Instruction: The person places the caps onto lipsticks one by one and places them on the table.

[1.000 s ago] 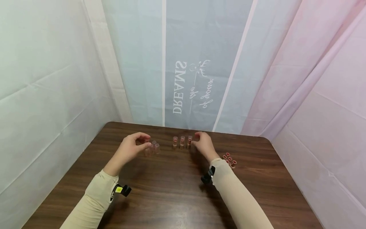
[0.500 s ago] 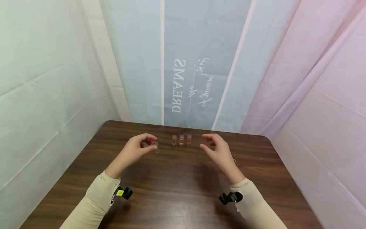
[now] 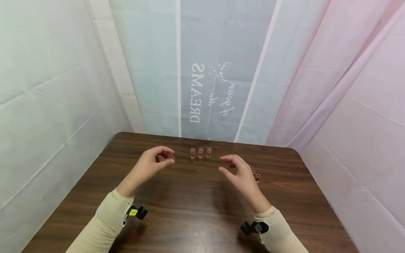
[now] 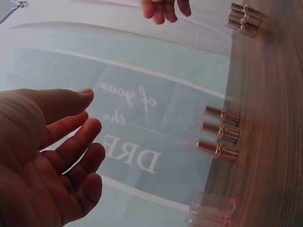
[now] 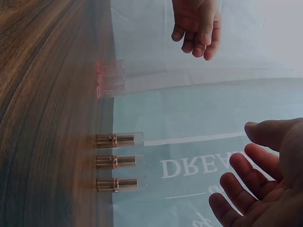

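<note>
Three gold lipstick tubes with clear caps stand upright in a row near the table's back edge. My left hand hovers over a cluster of clear caps, fingers loosely curved, holding nothing. In the head view that hand partly hides the caps. My right hand hangs to the right of the row, thumb and fingers apart with nothing between them. Behind it, several gold tubes without caps stand grouped, partly hidden by the hand; the left wrist view shows these uncapped tubes at the top right.
The dark wood-grain table has rounded back corners. A pale blue curtain with reversed lettering hangs just behind it, and white cloth encloses the sides. Each wrist wears a small black camera.
My right hand has left the rightmost capped tube, drawn back to the right, then lowered slightly. My left hand has shifted a little to the right over the clear caps.
</note>
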`<move>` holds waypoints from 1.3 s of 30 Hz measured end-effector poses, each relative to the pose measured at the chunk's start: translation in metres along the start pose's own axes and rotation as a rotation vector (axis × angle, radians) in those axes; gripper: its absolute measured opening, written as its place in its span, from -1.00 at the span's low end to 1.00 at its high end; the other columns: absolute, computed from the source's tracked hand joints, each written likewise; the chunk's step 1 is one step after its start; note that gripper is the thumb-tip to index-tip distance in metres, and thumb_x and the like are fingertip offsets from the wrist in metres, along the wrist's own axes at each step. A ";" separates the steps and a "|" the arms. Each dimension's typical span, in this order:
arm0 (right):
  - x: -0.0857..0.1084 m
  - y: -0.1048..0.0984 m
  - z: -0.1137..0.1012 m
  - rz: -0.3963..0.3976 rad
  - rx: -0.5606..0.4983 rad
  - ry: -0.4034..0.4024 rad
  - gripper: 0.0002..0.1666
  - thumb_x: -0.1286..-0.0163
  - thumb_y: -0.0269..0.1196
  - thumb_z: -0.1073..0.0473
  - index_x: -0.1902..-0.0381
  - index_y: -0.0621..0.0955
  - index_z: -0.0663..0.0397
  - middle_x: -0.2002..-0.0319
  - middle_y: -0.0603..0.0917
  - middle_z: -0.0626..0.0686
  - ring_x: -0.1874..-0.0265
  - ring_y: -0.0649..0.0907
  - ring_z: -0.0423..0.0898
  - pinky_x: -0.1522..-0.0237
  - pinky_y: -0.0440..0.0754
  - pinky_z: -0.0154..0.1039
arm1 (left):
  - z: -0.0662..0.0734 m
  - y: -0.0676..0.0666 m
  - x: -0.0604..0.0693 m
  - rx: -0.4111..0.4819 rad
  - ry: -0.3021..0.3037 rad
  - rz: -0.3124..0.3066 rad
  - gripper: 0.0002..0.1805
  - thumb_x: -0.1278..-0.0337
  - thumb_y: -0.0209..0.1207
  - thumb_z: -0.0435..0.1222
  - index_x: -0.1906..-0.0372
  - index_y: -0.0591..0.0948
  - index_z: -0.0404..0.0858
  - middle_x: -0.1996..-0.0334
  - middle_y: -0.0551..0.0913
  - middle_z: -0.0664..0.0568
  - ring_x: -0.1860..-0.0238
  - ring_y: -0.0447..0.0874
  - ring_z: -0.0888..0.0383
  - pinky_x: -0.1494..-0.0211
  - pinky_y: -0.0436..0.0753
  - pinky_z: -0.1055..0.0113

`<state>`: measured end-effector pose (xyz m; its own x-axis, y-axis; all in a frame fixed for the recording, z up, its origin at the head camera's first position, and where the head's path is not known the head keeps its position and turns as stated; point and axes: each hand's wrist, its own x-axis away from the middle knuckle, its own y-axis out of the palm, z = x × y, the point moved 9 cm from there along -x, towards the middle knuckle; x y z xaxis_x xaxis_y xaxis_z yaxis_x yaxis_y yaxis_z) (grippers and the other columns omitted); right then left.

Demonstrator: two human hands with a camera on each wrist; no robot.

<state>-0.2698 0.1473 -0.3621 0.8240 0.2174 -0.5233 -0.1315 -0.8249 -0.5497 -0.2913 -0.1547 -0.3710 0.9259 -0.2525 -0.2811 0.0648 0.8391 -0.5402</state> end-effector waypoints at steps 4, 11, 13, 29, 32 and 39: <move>0.000 -0.003 -0.004 0.012 -0.002 -0.028 -0.63 -0.24 0.50 0.31 -0.01 0.71 0.10 -0.03 0.73 -0.01 0.07 0.65 -0.13 0.00 0.63 -0.03 | -0.004 -0.003 -0.002 0.011 -0.005 0.024 -0.70 -0.26 0.41 -0.15 -0.05 0.68 -0.08 0.12 0.75 0.04 0.26 0.67 0.03 0.26 0.66 0.29; 0.000 -0.018 -0.003 0.037 0.019 -0.016 -0.63 -0.29 0.48 0.24 -0.05 0.70 -0.04 -0.06 0.70 -0.07 0.01 0.65 -0.10 -0.01 0.60 -0.22 | -0.037 -0.012 -0.009 -0.103 -0.045 0.142 -0.63 -0.28 0.39 -0.21 -0.12 0.64 -0.23 -0.02 0.70 -0.13 0.04 0.70 -0.04 -0.04 0.67 0.04; -0.001 -0.025 -0.001 0.054 0.013 -0.015 -0.64 -0.31 0.47 0.24 -0.06 0.70 -0.02 -0.06 0.70 -0.04 0.02 0.66 -0.07 0.00 0.58 -0.31 | -0.052 -0.013 -0.011 -0.148 -0.072 0.161 -0.61 -0.28 0.39 -0.20 -0.12 0.63 -0.25 -0.03 0.69 -0.16 -0.01 0.70 -0.08 -0.09 0.65 -0.02; -0.011 -0.071 0.021 0.147 0.024 0.079 -0.67 -0.37 0.43 0.16 -0.07 0.70 0.00 -0.03 0.70 0.06 0.07 0.62 -0.23 -0.01 0.60 -0.23 | -0.124 0.000 -0.014 -0.278 -0.251 0.081 -0.57 -0.23 0.42 -0.12 -0.04 0.64 -0.31 0.08 0.73 -0.15 0.06 0.68 -0.07 -0.05 0.62 -0.02; -0.012 -0.074 0.021 0.151 0.009 0.086 -0.65 -0.37 0.43 0.17 -0.09 0.69 0.07 -0.04 0.70 0.08 0.07 0.61 -0.22 -0.02 0.60 -0.18 | -0.129 0.000 -0.015 -0.293 -0.249 0.092 -0.61 -0.24 0.41 -0.14 -0.02 0.65 -0.31 0.11 0.72 -0.15 0.10 0.66 -0.06 -0.02 0.61 -0.02; -0.008 -0.082 0.026 0.167 0.025 0.101 -0.64 -0.37 0.43 0.18 -0.09 0.68 0.14 -0.06 0.69 0.04 0.05 0.60 -0.20 -0.06 0.60 -0.02 | -0.141 0.009 -0.014 -0.283 -0.236 0.078 -0.70 -0.23 0.42 -0.14 0.07 0.68 -0.23 0.18 0.73 -0.08 0.17 0.66 0.00 0.06 0.62 0.05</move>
<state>-0.2798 0.2269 -0.3298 0.8405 0.0236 -0.5413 -0.2840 -0.8315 -0.4774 -0.3559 -0.2118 -0.4836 0.9865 -0.0469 -0.1572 -0.0844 0.6767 -0.7314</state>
